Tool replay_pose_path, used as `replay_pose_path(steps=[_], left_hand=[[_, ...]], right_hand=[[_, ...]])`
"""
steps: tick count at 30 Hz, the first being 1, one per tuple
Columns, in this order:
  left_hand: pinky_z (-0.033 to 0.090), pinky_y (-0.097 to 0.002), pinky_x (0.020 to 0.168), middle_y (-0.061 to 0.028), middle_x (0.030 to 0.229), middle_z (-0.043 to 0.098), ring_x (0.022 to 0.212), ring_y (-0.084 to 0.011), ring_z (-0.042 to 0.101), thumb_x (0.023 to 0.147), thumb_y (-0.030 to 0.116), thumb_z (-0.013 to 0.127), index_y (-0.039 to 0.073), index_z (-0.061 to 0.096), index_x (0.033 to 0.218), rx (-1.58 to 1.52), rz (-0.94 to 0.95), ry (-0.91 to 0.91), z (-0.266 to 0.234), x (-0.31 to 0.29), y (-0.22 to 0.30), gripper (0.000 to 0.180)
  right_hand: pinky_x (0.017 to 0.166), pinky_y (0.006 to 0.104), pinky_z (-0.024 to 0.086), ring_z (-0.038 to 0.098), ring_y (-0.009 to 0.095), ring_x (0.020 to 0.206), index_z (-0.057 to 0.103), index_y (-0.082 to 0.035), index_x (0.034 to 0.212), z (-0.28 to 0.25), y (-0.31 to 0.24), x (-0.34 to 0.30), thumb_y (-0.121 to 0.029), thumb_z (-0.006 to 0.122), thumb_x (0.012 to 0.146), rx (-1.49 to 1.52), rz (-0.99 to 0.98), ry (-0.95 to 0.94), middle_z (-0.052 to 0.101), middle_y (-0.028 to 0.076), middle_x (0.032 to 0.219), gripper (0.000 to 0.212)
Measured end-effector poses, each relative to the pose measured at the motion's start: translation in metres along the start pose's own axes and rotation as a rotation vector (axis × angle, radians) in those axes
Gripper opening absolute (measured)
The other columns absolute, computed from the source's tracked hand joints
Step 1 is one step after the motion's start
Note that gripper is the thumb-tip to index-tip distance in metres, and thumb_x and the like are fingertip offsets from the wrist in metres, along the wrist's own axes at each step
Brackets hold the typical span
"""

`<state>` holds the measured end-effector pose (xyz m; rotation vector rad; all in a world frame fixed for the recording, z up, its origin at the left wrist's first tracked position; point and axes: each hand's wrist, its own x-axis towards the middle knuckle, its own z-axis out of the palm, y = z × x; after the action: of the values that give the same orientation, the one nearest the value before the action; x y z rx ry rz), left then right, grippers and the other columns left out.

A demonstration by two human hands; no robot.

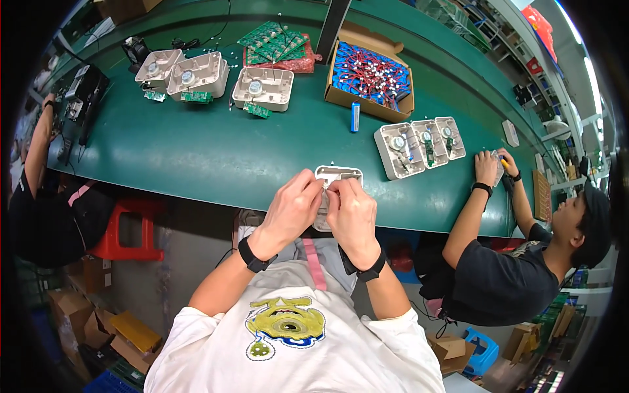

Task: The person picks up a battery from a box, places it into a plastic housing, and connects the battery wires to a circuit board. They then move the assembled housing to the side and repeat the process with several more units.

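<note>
Just above a white plastic housing point(339, 173) at the table's front edge, my two hands meet with their fingers pinched. My left hand point(293, 204) is closed on a small white piece point(325, 186) that looks like a wire connector. Against it, my right hand point(352, 213) pinches too, its fingertips hiding what they hold. The hands cover most of the housing's middle.
Three open housings point(263, 92) with speakers and green circuit boards stand at the back left. Behind them lies a stack of green boards point(275, 40). A cardboard box point(370, 108) holds blue batteries; one battery point(355, 117) stands before it. More housings point(400, 160) sit right, near a co-worker point(511, 275).
</note>
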<state>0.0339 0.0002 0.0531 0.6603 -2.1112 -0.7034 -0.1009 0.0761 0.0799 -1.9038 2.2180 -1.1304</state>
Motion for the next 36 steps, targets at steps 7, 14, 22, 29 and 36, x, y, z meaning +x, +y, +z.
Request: replay_pose_path(steps=[7,14,22,29,36], left_hand=[[0.056,-0.0415,0.067,-0.0135,0.095,0.065,0.078,-0.0334,0.068,0.083,-0.010,0.074,-0.003,0.073,0.106,-0.004,0.035,-0.014,0.001,0.001,-0.001,0.024],[0.056,-0.0400,0.067,-0.0141,0.096,0.066,0.078,-0.0320,0.068,0.087,-0.007,0.074,-0.003,0.073,0.108,-0.112,-0.043,0.018,0.003,0.007,-0.008,0.021],[0.054,-0.0340,0.063,-0.0113,0.094,0.066,0.070,-0.0230,0.065,0.089,-0.005,0.073,-0.002,0.075,0.111,-0.113,-0.093,0.031,0.003,0.006,-0.006,0.022],[0.051,-0.0303,0.061,-0.0087,0.087,0.062,0.065,-0.0157,0.061,0.088,-0.004,0.072,0.000,0.076,0.110,-0.191,-0.354,-0.075,-0.008,0.010,-0.004,0.023],[0.050,-0.0238,0.063,-0.0032,0.085,0.061,0.071,-0.0084,0.059,0.091,-0.003,0.072,-0.002,0.076,0.109,-0.296,-0.374,-0.108,-0.005,0.018,-0.006,0.019]], right_hand=[[0.065,0.0463,0.055,0.069,0.039,0.074,0.066,0.000,0.090,0.000,0.003,0.000,0.004,0.073,0.086,0.008,-0.010,0.000,0.068,0.015,0.087,0.009],[0.062,0.0425,0.054,0.068,0.032,0.065,0.069,-0.001,0.092,-0.002,0.010,0.004,0.001,0.075,0.088,0.069,0.037,0.003,0.070,0.015,0.089,0.007],[0.059,0.0351,0.051,0.063,0.022,0.059,0.074,0.000,0.097,-0.015,0.010,0.008,-0.002,0.079,0.087,0.186,0.167,-0.074,0.072,0.013,0.088,0.011],[0.069,0.0358,0.053,0.067,0.026,0.080,0.073,-0.001,0.105,-0.063,0.026,-0.005,-0.003,0.083,0.083,0.183,0.230,-0.057,0.071,0.013,0.099,0.025],[0.092,0.0443,0.052,0.060,0.036,0.107,0.065,0.000,0.122,-0.041,0.026,-0.014,-0.006,0.087,0.077,-0.021,0.015,-0.207,0.065,0.015,0.113,0.051]])
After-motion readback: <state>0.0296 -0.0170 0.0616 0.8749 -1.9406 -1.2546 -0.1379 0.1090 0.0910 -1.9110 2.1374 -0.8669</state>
